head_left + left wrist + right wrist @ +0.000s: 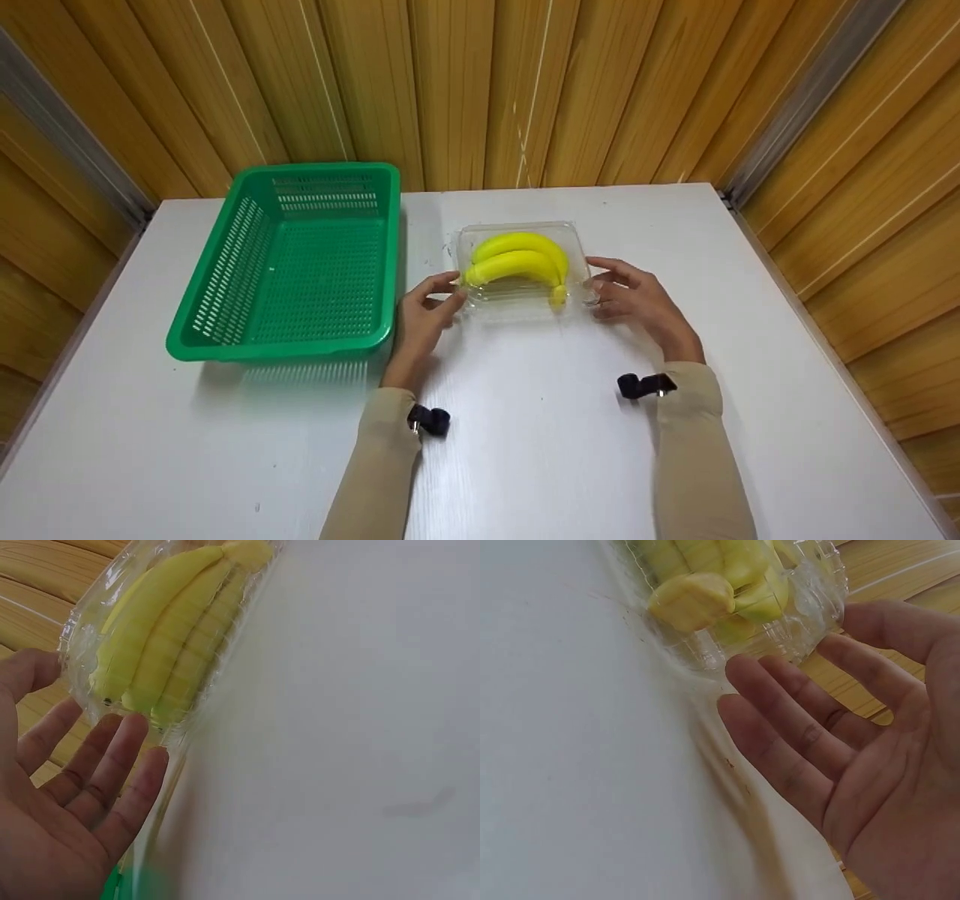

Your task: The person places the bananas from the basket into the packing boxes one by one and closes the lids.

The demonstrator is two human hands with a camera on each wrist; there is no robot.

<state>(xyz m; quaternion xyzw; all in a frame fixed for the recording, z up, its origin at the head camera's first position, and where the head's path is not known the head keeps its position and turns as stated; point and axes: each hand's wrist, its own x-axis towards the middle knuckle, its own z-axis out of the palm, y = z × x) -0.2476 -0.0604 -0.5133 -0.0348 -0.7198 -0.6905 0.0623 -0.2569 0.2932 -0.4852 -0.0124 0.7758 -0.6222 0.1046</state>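
Observation:
A clear plastic box (517, 226) with yellow bananas (517, 264) inside lies in the middle of the white table in the head view. At its near left corner, my left hand (424, 315) pinches the rim between thumb and index finger. On the opposite side my right hand (649, 309) does the same with its own thumb and index finger. The left wrist view has the banana tips facing that hand, several bananas (161, 630) side by side under the clear plastic. Close to my right fingers, the thick stem end (694, 600) shows through the wall.
A green plastic basket (391, 262) with slotted walls stands on the left of the white table (540, 450), close beside my left hand. Wood-patterned panels (525, 90) rise behind the table and along both sides.

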